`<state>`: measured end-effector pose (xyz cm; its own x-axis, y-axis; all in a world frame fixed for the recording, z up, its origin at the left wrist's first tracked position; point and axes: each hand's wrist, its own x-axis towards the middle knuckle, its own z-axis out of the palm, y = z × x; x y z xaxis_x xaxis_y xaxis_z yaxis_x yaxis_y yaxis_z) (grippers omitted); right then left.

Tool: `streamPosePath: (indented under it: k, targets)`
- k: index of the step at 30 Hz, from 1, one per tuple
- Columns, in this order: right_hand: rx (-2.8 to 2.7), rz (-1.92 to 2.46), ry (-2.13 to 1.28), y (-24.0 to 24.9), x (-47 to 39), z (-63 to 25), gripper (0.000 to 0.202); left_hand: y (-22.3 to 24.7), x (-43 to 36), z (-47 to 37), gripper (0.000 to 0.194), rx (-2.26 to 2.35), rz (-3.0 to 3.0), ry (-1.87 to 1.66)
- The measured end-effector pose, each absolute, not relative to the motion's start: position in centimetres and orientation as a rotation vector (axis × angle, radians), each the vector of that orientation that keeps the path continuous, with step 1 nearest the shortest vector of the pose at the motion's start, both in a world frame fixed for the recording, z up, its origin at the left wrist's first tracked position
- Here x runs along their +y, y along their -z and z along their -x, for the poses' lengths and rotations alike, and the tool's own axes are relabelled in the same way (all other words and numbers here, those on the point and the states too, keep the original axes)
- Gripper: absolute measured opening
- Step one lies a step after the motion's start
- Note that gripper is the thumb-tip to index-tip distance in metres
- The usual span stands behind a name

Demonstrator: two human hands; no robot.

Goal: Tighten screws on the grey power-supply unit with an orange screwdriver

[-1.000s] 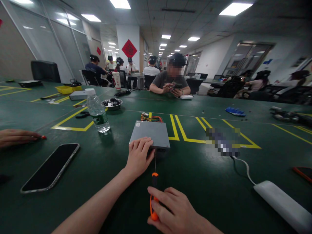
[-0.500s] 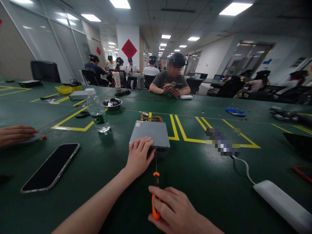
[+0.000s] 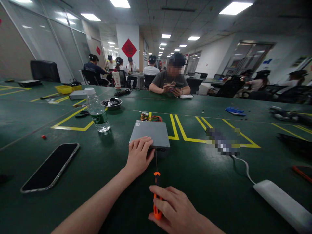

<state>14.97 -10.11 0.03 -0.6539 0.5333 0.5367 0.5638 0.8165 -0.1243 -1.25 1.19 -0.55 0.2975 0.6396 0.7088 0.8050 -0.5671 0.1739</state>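
A grey metal computer power supply (image 3: 156, 130) lies flat on the green table, its bundle of coloured wires (image 3: 152, 118) coming out at the far side. My left hand (image 3: 139, 152) grips its near left corner, fingers over the top and thumb at the near face. In my right hand (image 3: 174, 206) is a screwdriver with an orange and black handle (image 3: 157, 195), held between thumb and fingers. Its thin shaft points away from me and reaches the near face of the power supply. The tip is too small to make out there.
Left of my hands lie a phone (image 3: 51, 167) and a small red piece (image 3: 44, 137). Beyond stand a water bottle (image 3: 97, 110) and a metal bowl (image 3: 112, 103). A white power strip (image 3: 282, 204) lies at right, blue gloves (image 3: 235, 111) farther off. Someone sits opposite (image 3: 168, 78).
Another person's hand at the left edge has gone out of view. The screwdriver handle has shifted slightly to the right in my right hand. My left hand stays on the power supply.
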Motion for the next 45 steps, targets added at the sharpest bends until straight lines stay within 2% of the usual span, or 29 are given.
streamPosePath:
  k: [5, 14, 19, 24, 32, 39, 45]
  targets:
    - [-2.544, 0.832, 0.008, -1.4, -10.2, -14.8, 0.029, 0.5, 1.2, 1.3, 0.023, -1.340, 2.347, 1.121]
    - [-2.387, 0.794, 0.074, -0.6, -10.2, -15.1, 0.021, 0.5, 1.1, 1.3, 0.023, -1.350, 2.354, 1.114]
    - [-2.545, 0.876, 0.019, -1.5, -10.4, -14.9, 0.036, 0.5, 1.1, 1.2, 0.023, -1.342, 2.348, 1.118]
    - [-2.430, 0.766, 0.066, -0.6, -10.1, -14.8, 0.022, 0.5, 1.2, 1.2, 0.023, -1.346, 2.360, 1.109]
    - [-2.515, 0.906, -0.038, -0.9, -10.2, -14.9, 0.025, 0.5, 1.3, 1.2, 0.023, -1.338, 2.328, 1.119]
    - [-2.358, 0.724, 0.085, -0.4, -10.0, -15.1, 0.022, 0.5, 1.2, 1.2, 0.023, -1.329, 2.333, 1.119]
    - [-2.384, 0.808, 0.000, -0.8, -10.4, -15.2, 0.027, 0.4, 1.1, 1.3, 0.022, -1.330, 2.341, 1.110]
